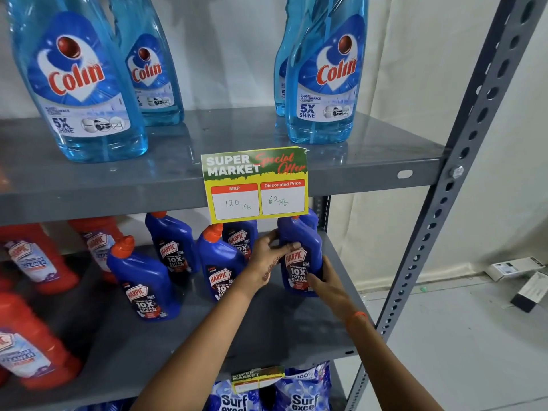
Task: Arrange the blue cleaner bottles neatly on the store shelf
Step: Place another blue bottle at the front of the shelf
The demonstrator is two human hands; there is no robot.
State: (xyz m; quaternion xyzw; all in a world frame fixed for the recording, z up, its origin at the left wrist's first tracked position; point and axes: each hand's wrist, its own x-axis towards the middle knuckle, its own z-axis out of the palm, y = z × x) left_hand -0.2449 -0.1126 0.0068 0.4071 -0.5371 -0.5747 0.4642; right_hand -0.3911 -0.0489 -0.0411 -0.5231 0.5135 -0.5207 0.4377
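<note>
Your left hand (268,256), at centre frame, is curled partly closed against the left side of the held blue Harpic bottle (299,256), with the thumb laid across the upper edge of its label and the fingers wrapped behind its shoulder; your right hand (321,280), just lower right of it, grips the bottle's lower right side with the fingers closed around the body, and an orange band (355,317) sits on that wrist; both hands therefore hold the same bottle. The bottle stands upright on the middle shelf (281,330), near its right end, long axis vertical, label facing you; its cap is hidden behind the yellow price card (255,185) that hangs from the edge of the upper shelf (370,161). Another blue bottle (310,219) stands just behind it; four further blue Harpic bottles (219,262) stand upright to the left at centre frame, spaced unevenly, orange caps up and labels forward; red Harpic bottles (32,256) occupy the left edge of the frame. Pale blue Colin bottles (326,78) stand on the upper shelf at the top of the frame; Surf Excel packs (299,393) lie on the shelf below, at bottom centre.
</note>
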